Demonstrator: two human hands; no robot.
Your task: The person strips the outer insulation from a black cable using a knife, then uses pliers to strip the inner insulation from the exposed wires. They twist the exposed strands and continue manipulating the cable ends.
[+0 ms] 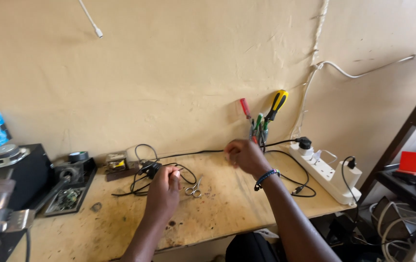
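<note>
Pinching a black cable [188, 171] in my left hand [163, 191], fingers closed on it by the adapter [150, 168] at eleven o'clock. My right hand [246, 156] is curled; what it grips, I cannot tell. Scissors [194, 188] lie at three o'clock of my left.

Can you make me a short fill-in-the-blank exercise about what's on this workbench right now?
1. The small scissors lie on the wooden ___.
2. The screwdriver leaning on the wall has a yellow and ___ handle.
3. The white power strip lies at the ___ end of the bench.
4. The right hand wears a ___ wrist bracelet.

Missing words: bench; black; right; blue
</note>
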